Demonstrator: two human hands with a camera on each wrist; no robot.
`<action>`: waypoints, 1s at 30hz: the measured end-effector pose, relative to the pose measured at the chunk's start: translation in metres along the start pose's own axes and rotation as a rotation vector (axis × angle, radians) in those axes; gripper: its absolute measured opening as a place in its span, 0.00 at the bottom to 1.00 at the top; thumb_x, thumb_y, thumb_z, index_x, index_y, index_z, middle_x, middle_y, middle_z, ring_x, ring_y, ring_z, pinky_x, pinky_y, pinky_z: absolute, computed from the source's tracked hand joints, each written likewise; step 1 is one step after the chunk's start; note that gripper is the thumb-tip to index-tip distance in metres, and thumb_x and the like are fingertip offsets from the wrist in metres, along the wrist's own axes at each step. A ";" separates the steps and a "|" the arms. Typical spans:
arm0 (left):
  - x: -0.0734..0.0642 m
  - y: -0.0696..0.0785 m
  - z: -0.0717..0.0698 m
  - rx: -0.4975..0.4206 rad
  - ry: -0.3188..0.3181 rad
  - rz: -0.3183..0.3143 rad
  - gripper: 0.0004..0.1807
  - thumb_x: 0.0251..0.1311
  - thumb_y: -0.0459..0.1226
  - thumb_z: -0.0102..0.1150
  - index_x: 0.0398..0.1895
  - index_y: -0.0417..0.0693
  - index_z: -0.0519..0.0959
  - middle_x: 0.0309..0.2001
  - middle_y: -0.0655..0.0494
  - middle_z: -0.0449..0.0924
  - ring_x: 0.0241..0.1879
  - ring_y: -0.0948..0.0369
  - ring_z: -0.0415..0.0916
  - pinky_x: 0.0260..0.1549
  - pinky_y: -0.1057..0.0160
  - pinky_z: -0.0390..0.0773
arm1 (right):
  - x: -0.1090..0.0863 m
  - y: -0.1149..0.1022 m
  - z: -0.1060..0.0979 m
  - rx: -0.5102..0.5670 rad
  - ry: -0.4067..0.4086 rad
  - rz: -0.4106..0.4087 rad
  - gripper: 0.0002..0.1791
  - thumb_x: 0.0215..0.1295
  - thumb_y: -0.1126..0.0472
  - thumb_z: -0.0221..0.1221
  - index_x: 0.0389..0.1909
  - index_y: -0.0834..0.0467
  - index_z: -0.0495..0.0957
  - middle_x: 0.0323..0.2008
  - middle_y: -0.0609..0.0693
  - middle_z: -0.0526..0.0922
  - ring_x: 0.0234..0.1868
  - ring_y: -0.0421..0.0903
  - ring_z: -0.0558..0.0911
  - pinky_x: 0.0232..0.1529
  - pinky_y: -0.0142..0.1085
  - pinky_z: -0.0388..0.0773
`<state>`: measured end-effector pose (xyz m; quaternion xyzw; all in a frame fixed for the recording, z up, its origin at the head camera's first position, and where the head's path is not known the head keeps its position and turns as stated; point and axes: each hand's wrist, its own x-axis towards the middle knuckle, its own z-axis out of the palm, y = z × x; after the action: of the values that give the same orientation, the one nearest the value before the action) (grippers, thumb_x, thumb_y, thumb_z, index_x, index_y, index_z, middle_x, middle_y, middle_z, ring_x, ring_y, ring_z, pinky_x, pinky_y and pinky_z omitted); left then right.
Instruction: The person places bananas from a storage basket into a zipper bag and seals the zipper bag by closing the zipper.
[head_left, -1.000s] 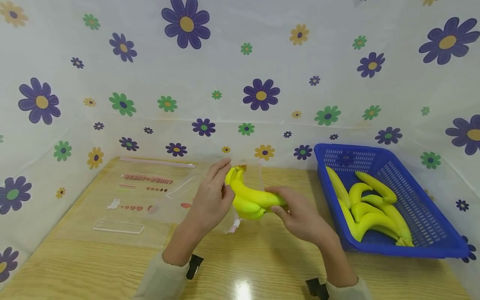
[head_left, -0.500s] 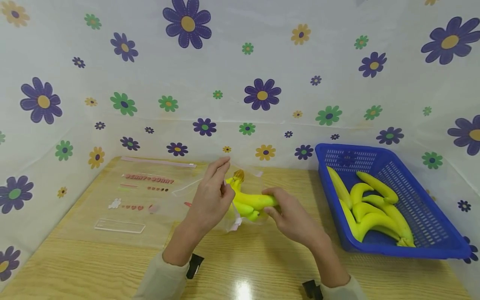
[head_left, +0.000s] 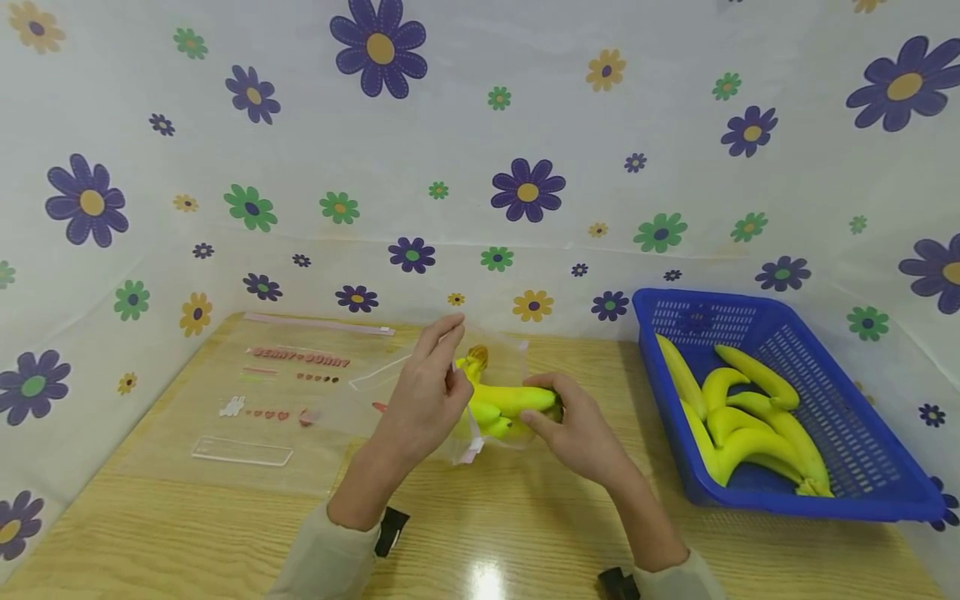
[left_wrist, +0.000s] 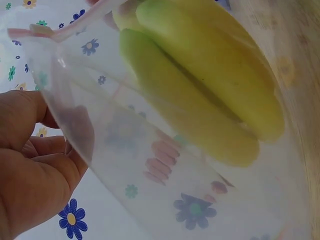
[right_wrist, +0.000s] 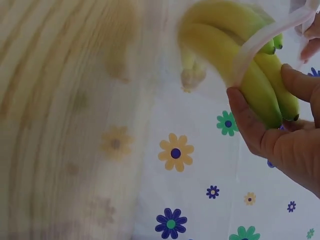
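Note:
A bunch of yellow bananas with greenish tips (head_left: 513, 400) lies stem end first inside a clear zip bag (left_wrist: 105, 87). My right hand (head_left: 581, 429) grips the tips, which stick out past the bag's pink zip rim (right_wrist: 257, 42) in the right wrist view. On the bag's left side, my left hand (head_left: 423, 392) pinches the edge of its mouth between thumb and fingers. Through the film, the left wrist view shows the banana bodies (left_wrist: 200, 75). The left hand covers part of the bag in the head view.
At right stands a blue slotted basket (head_left: 675, 450) with several bananas (head_left: 757, 446) in it. Another clear zip bag with pink lettering (head_left: 300, 358) lies flat on the wooden table (head_left: 225, 533) at left. A flowered white sheet (head_left: 450, 125) rises behind.
The right hand has moved left, carrying the bananas deeper into the bag; their stem has shifted slightly down. The left hand stays nearly in place at the bag's edge.

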<state>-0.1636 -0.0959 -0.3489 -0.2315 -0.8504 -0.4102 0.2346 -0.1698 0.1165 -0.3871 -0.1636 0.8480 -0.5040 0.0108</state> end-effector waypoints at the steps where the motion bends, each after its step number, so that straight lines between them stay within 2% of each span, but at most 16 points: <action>1: 0.000 0.000 0.000 0.004 -0.004 0.002 0.31 0.56 0.18 0.52 0.67 0.24 0.66 0.69 0.38 0.64 0.24 0.63 0.61 0.23 0.71 0.68 | 0.000 0.000 0.001 0.033 0.018 0.016 0.20 0.66 0.66 0.62 0.58 0.63 0.74 0.49 0.56 0.78 0.43 0.48 0.76 0.42 0.34 0.77; 4: 0.000 0.000 0.000 0.010 -0.015 0.007 0.31 0.57 0.18 0.52 0.67 0.24 0.65 0.69 0.37 0.63 0.24 0.63 0.61 0.23 0.71 0.69 | 0.003 0.001 0.004 0.104 0.074 0.067 0.21 0.62 0.63 0.67 0.55 0.62 0.78 0.49 0.56 0.81 0.45 0.49 0.78 0.43 0.33 0.77; 7: 0.000 -0.001 0.000 0.017 -0.022 0.006 0.31 0.57 0.18 0.52 0.67 0.24 0.65 0.69 0.37 0.63 0.26 0.63 0.62 0.24 0.71 0.69 | 0.005 0.003 0.007 0.179 0.108 0.114 0.20 0.60 0.62 0.68 0.53 0.63 0.80 0.49 0.56 0.82 0.47 0.49 0.78 0.45 0.33 0.79; 12: 0.000 -0.001 -0.001 0.019 -0.027 -0.009 0.31 0.57 0.19 0.52 0.67 0.25 0.65 0.69 0.38 0.63 0.28 0.62 0.64 0.25 0.71 0.70 | 0.006 0.008 0.010 0.318 0.124 0.177 0.17 0.59 0.68 0.63 0.50 0.66 0.82 0.46 0.59 0.83 0.44 0.48 0.80 0.44 0.32 0.82; 15: 0.000 -0.002 -0.001 0.025 -0.027 -0.005 0.30 0.57 0.19 0.52 0.67 0.25 0.65 0.69 0.38 0.63 0.28 0.62 0.64 0.26 0.71 0.70 | 0.007 0.010 0.013 0.351 0.129 0.182 0.18 0.57 0.71 0.61 0.49 0.67 0.83 0.45 0.59 0.84 0.42 0.46 0.81 0.43 0.32 0.82; 18: -0.001 -0.002 0.000 0.032 -0.026 0.008 0.30 0.57 0.19 0.52 0.67 0.24 0.66 0.69 0.38 0.64 0.27 0.62 0.63 0.25 0.70 0.70 | 0.007 0.011 0.015 0.371 0.108 0.175 0.16 0.61 0.71 0.59 0.50 0.69 0.82 0.46 0.61 0.84 0.42 0.46 0.82 0.45 0.36 0.84; 22: -0.001 -0.004 0.000 0.037 -0.028 0.020 0.30 0.57 0.19 0.51 0.67 0.24 0.65 0.69 0.37 0.64 0.25 0.63 0.61 0.24 0.70 0.68 | 0.006 0.011 0.016 0.378 0.046 0.174 0.16 0.68 0.70 0.55 0.54 0.71 0.79 0.53 0.64 0.81 0.48 0.50 0.83 0.49 0.43 0.84; 27: -0.001 -0.004 0.001 0.049 -0.036 0.019 0.30 0.57 0.19 0.52 0.67 0.24 0.66 0.69 0.38 0.64 0.25 0.63 0.61 0.24 0.71 0.68 | 0.006 0.012 0.014 0.364 -0.051 0.185 0.23 0.70 0.71 0.50 0.64 0.70 0.71 0.63 0.67 0.73 0.54 0.57 0.81 0.47 0.47 0.84; 30: -0.001 -0.003 0.000 0.064 -0.043 0.021 0.29 0.57 0.19 0.52 0.65 0.24 0.67 0.68 0.37 0.65 0.26 0.62 0.63 0.24 0.71 0.69 | 0.006 0.013 0.014 0.363 -0.070 0.179 0.26 0.69 0.72 0.50 0.68 0.69 0.67 0.66 0.67 0.69 0.54 0.58 0.81 0.46 0.47 0.84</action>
<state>-0.1649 -0.0977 -0.3515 -0.2416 -0.8654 -0.3752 0.2280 -0.1760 0.1087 -0.4039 -0.1004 0.7534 -0.6397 0.1141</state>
